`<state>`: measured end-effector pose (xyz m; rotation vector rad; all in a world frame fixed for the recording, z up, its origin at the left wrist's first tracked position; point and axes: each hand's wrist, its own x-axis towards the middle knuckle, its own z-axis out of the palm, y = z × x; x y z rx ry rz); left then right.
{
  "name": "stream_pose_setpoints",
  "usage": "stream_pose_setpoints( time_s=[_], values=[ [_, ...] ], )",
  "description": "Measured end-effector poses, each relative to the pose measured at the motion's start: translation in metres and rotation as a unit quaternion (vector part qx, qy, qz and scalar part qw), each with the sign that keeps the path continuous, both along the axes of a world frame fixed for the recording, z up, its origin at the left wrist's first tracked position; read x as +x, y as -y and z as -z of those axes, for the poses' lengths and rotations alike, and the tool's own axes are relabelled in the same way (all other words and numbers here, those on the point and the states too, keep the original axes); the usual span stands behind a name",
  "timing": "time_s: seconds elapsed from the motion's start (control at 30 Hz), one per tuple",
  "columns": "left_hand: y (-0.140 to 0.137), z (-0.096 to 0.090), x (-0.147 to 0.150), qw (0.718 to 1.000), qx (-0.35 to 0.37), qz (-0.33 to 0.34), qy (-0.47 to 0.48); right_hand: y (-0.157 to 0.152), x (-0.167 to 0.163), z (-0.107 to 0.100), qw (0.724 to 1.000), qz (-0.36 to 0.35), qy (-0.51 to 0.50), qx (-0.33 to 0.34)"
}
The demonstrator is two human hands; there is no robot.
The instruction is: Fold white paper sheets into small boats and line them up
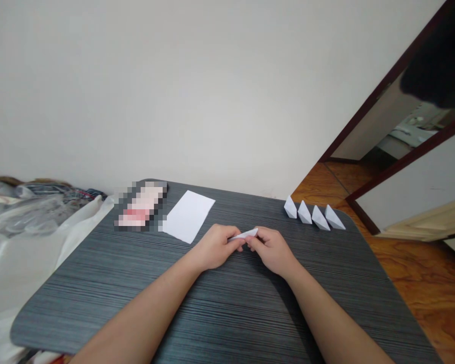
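Observation:
Between my two hands is a small folded white paper [245, 234], held just above the dark wood-grain table [212, 308]. My left hand [217, 246] pinches its left end between thumb and fingers. At the other end, my right hand [272, 248] grips it with the thumb in front and the fingers behind. Parts of the folded paper are hidden by my fingers. Beyond my left hand lies a flat white sheet of paper [189, 216]. Several folded white paper boats [304, 212] stand in a row past my right hand, near the table's far right corner.
A blurred-out pinkish rectangular item [142, 205] lies at the table's far left. White plastic sheeting and bags [30, 242] are heaped beside the left edge. The plain wall [212, 101] rises behind the table. To the right are a wooden floor [428, 283] and a doorway.

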<state>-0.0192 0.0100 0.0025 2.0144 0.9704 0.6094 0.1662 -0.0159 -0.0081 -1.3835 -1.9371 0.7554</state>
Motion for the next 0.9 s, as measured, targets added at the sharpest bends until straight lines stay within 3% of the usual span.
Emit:
stream_pose_setpoints(
  time_s=[0.37,0.63,0.9],
  values=[
    [0.0020,-0.0042,0.0017,1.000,-0.011,0.013,-0.023,-0.0003,0.0010,-0.0033,0.999,0.003,0.020,0.027],
    [0.0017,-0.0035,-0.0015,0.999,-0.038,0.022,-0.024,0.0010,-0.0032,-0.0027,0.999,-0.029,-0.025,0.024],
    [-0.0008,0.0000,-0.0004,0.999,-0.040,-0.006,0.003,-0.0006,0.0024,-0.0034,0.999,0.015,-0.027,0.025]
  ],
)
